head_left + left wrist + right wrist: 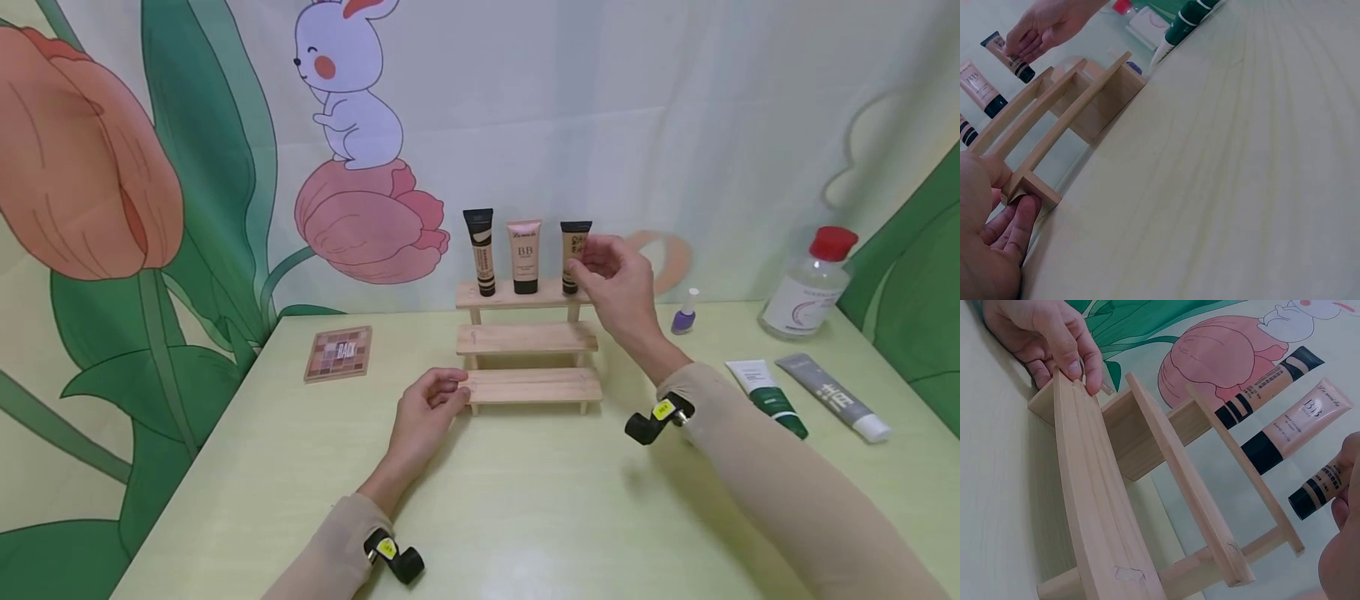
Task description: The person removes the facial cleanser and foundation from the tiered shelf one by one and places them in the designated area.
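Observation:
A three-step wooden rack stands at the table's middle. On its top step stand a black-capped tan tube at left and a pink BB tube beside it. My right hand pinches a third, smaller black-and-tan tube at the right of that step; in the right wrist view this tube is held near the step, and contact with the wood is unclear. My left hand grips the left end of the lowest step, with thumb and fingers around the wood in the left wrist view.
A palette lies on the table at left. Right of the rack are a purple nail polish bottle, a green-and-white tube, a grey tube and a red-capped clear bottle. A printed curtain hangs behind.

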{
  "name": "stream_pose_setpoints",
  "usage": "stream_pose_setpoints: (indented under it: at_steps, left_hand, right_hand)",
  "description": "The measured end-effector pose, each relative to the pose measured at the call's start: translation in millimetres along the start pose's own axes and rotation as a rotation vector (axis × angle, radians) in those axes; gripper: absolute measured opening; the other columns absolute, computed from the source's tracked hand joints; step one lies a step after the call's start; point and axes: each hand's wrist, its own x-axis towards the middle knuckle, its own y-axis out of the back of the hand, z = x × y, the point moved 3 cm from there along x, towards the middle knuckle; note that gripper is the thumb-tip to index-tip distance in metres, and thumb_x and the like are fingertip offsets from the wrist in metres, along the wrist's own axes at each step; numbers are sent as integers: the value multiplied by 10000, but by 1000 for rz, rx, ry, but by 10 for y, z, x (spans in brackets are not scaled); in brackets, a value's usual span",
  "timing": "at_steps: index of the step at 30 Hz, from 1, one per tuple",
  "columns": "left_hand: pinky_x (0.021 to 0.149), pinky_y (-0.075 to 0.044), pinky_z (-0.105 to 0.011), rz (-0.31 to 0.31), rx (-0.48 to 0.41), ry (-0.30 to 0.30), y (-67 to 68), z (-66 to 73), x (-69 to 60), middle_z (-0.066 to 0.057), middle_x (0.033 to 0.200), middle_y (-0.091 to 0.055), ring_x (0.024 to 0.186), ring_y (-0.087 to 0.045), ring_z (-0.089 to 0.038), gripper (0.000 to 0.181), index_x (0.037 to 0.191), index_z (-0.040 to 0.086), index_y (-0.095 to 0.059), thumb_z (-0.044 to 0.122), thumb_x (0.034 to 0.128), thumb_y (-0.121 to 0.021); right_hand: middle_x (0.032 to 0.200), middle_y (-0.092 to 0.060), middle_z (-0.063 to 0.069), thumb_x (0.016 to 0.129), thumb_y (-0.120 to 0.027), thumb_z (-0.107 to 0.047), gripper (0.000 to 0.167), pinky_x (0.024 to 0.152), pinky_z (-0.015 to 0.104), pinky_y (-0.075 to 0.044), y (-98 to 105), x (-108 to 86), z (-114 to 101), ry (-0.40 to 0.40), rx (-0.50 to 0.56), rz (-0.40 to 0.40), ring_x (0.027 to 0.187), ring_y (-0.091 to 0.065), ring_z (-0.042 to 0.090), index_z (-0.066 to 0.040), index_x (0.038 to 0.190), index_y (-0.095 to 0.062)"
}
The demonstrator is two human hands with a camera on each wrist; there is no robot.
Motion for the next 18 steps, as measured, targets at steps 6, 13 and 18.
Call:
stream_pose_setpoints:
  at_steps: [6,13,18]
  left_hand:
    - [785,-555,-174,-7,-6,-16,-20,-13,18,-140,1115,-758,934,-706,-141,207,1257,84,-783,89,1051,-773]
    - [816,-558,-168,1,0,-24,-24,-1,15,-131,1137,-762,974,-706,-157,214,1265,86,-783,111,1052,-781]
    - [817,-559,-168,5,0,-13,-15,-18,19,-130,1140,-762,982,-705,-171,211,1262,90,-785,98,1051,-778]
  right_hand:
    - [1193,-738,69,1030,-801,-106,316,953,201,-553,187,-71,-122,25,17,13,1070,-697,139,-2,1316,-716]
    - [1167,-702,-25,1012,-819,-70,301,985,204,-579,442,-195,-283,35,57,55,1103,-711,135,16,1284,-723]
    - [1186,-721,-7,1011,-822,-76,326,980,184,-576,645,-306,-332,15,28,74,1101,-705,148,-3,1316,-734]
